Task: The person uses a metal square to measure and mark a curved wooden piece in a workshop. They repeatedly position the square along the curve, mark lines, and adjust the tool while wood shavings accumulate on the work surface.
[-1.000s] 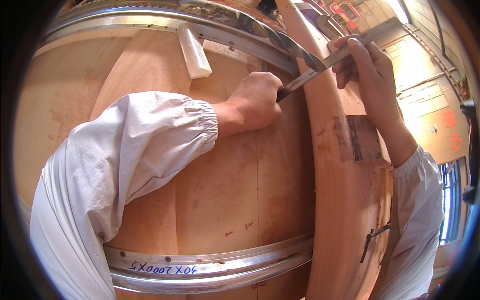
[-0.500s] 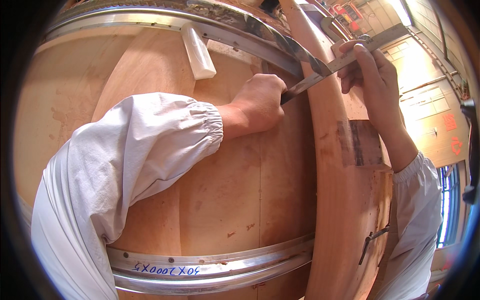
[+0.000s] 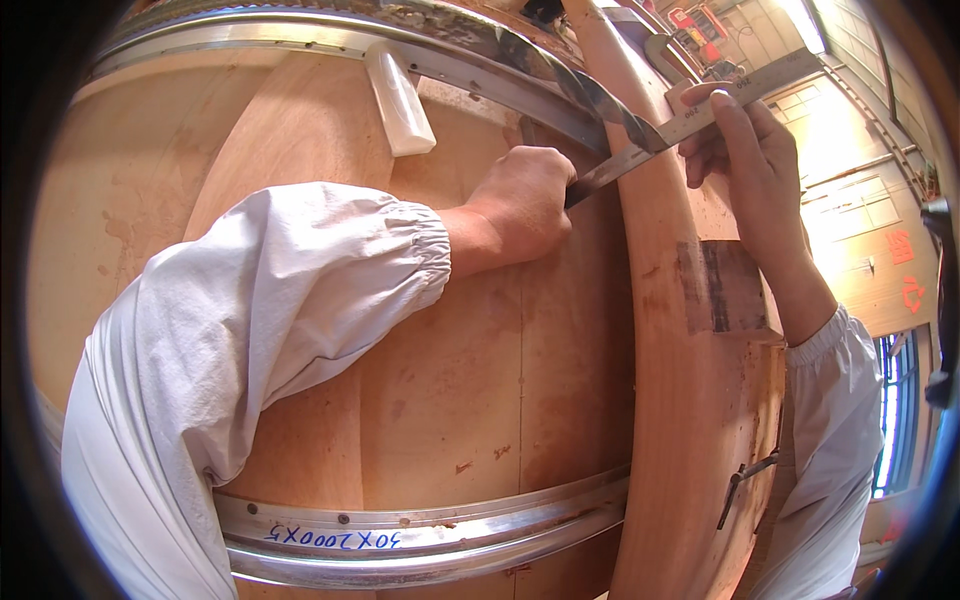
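Observation:
A flat steel ruler [image 3: 692, 122] with marked graduations slants from lower left to upper right across a long wooden beam [image 3: 668, 390]. My left hand [image 3: 525, 203] is closed in a fist at the ruler's lower left end, over the plywood. Whatever part of it lies inside that fist is hidden. Farther up the ruler, to the right of the beam, my right hand [image 3: 745, 165] grips it with bent fingers, thumb and index finger near its edge. The ruler's far end sticks out past this hand. A dark, glossy, twisted length [image 3: 590, 88] meets the ruler from the upper left.
Metal rails cross the plywood [image 3: 440, 400] at the top [image 3: 300, 38] and bottom [image 3: 430, 545]. A whitish translucent block [image 3: 402, 105] lies against the upper rail. A dark T-shaped metal piece [image 3: 745, 482] sits at the beam's right side. Red equipment [image 3: 700, 28] stands at the far right.

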Action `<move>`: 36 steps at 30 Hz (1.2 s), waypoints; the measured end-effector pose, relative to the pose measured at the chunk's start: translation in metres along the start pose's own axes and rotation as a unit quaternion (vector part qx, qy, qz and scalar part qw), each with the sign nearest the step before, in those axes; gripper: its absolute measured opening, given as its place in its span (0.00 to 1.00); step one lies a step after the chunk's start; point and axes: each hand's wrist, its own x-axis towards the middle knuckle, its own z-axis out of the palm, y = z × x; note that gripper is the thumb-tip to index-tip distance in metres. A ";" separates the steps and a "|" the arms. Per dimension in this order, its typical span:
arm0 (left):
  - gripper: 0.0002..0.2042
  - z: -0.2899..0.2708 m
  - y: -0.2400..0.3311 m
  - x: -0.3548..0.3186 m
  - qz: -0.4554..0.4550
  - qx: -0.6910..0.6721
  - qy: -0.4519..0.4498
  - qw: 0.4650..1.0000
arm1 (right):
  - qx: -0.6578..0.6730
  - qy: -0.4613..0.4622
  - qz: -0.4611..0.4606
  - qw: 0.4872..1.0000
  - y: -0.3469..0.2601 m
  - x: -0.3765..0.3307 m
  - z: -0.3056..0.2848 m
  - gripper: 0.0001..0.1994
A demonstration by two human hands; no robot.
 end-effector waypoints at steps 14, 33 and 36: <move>0.06 -0.001 0.004 0.000 -0.016 -0.007 -0.013 1.000 | -0.006 -0.004 -0.012 1.000 0.004 0.000 -0.003 0.18; 0.08 -0.004 0.000 -0.001 0.026 -0.005 -0.008 1.000 | -0.020 0.001 -0.013 1.000 -0.001 0.001 0.001 0.18; 0.08 -0.001 -0.001 0.001 0.027 -0.014 -0.016 0.999 | -0.036 0.005 -0.006 0.999 -0.001 -0.002 -0.001 0.18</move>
